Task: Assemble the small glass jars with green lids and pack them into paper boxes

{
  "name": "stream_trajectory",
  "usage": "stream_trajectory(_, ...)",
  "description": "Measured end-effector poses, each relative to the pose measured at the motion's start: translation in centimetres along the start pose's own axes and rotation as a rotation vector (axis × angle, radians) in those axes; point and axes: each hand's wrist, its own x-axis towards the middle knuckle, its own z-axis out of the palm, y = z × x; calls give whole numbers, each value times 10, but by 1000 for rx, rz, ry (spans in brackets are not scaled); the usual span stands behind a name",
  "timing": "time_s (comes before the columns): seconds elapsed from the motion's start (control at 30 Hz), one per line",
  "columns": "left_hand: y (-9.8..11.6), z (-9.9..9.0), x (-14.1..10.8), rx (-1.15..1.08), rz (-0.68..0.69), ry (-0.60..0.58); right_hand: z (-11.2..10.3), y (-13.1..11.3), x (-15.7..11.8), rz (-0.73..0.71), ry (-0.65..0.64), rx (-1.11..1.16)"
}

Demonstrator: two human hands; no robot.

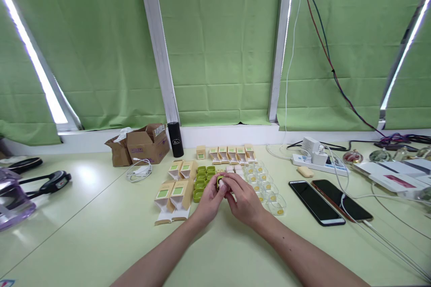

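Left hand (209,202) and right hand (246,201) meet, fingertips pinched round a small green plastic piece (218,182) between them; below the grip, a pale-yellow table (101,224); beyond it, green fabric blinds (218,49) and grey metal posts (158,45).

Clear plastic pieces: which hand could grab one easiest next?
Probably the right hand: it's closer to the clear plastic pieces, while the left hand is beside the green containers. Both hands look busy, though.
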Motion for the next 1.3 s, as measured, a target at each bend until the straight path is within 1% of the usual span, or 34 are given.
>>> stream_trajectory(0.27,-7,-3,3,-23,0,-18,3,1,-1,21,28,-3)
stream_trajectory(0.57,-3,-3,2,13,3,-17,4,2,-2,16,35,-26)
stream_trajectory(0.83,-3,-2,2,9,7,19,4,3,-3,33,9,9)
stream_trajectory(1.1,-10,-10,3,-150,-58,23,2,4,-2,43,3,9)
stream_trajectory(1.3,-2,-14,4,17,-36,1,-2,5,1,41,-24,-18)
